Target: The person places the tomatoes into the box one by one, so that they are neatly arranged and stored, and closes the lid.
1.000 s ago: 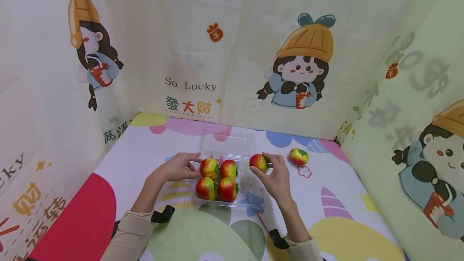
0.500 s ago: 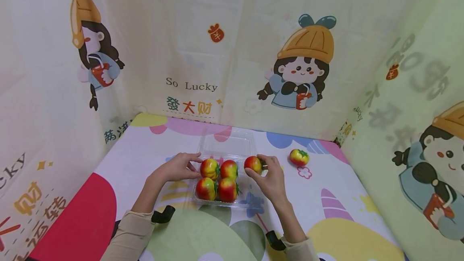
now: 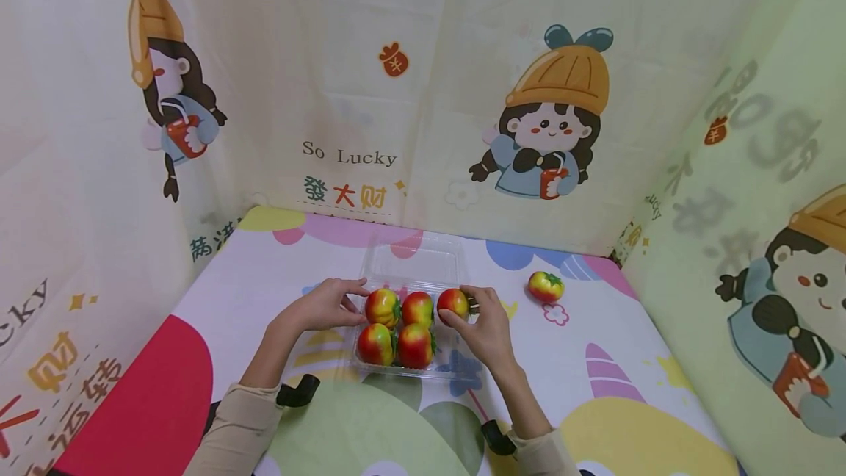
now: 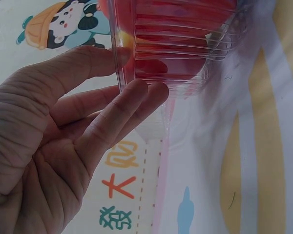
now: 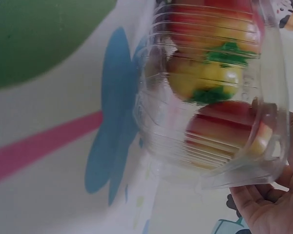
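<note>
1. One fruit (image 3: 452,303) is in the R hand (image 3: 490,325), pinched betw. thumb & fingers at the far R corner of the clear box (image 5: 234,174). Step in hand, I'd guess: setting it down there.
2. L hand (image 3: 322,305) holds the box's L rim, prob. to steady it. Hands are apart, w/ the far row betw. them.
3. Next move prob. calls for a soft lowering, then loosening the fingers w/o a nudge. Can't tell from where I stand if it's touching bottom.
4. Qty: 6 fruits total, i.e. 4 packed fruits (image 3: 415,346) in two rows of 2, 1 pinched, 1 loose fruit (image 3: 545,287) on the table (image 3: 251,292), well R of the box.
5. Also 1 box, 1 lid (image 3: 414,259) (open, far side), 2 hands. Near R spot: no fruit.
</note>
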A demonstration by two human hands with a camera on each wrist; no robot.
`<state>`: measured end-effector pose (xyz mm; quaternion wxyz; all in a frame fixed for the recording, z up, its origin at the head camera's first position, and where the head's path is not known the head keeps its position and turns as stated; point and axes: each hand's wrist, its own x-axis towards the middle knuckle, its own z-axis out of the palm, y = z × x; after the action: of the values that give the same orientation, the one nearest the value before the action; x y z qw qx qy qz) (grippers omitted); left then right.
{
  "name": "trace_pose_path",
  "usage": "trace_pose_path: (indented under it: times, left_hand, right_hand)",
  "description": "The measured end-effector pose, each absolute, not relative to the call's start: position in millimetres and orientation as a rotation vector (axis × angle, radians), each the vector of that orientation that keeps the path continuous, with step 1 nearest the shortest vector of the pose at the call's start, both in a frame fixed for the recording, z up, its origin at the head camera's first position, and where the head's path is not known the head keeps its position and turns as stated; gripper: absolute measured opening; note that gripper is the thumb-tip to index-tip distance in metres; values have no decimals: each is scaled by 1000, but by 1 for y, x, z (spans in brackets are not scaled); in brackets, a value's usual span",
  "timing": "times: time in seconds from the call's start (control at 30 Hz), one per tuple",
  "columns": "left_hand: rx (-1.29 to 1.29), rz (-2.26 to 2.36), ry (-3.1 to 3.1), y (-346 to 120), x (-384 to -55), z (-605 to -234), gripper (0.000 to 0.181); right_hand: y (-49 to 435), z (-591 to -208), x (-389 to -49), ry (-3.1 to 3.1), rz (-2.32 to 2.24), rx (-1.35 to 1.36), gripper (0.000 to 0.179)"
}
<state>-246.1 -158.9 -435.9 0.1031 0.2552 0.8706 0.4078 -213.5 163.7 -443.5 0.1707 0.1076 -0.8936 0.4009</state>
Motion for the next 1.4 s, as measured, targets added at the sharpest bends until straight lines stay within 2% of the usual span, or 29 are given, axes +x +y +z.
trace_pose_path:
  times: [0.6, 0.93, 1.2, 1.4]
  left_hand:
    - [758, 1200, 2572, -158, -246, -435, 56]
    - [715, 1208, 2560, -158, -245, -436, 63]
    - [744, 1222, 2555, -158, -245, -436, 58]
    - [754, 1215, 2558, -159, -245, -435, 66]
  right_hand:
    - [163, -452, -222, -2671, 958, 278, 57]
    - [165, -453, -220, -2697, 956, 265, 59]
    - [170, -453, -217, -2663, 991, 261, 56]
    - [174, -452, -216, -2645, 1016, 240, 54]
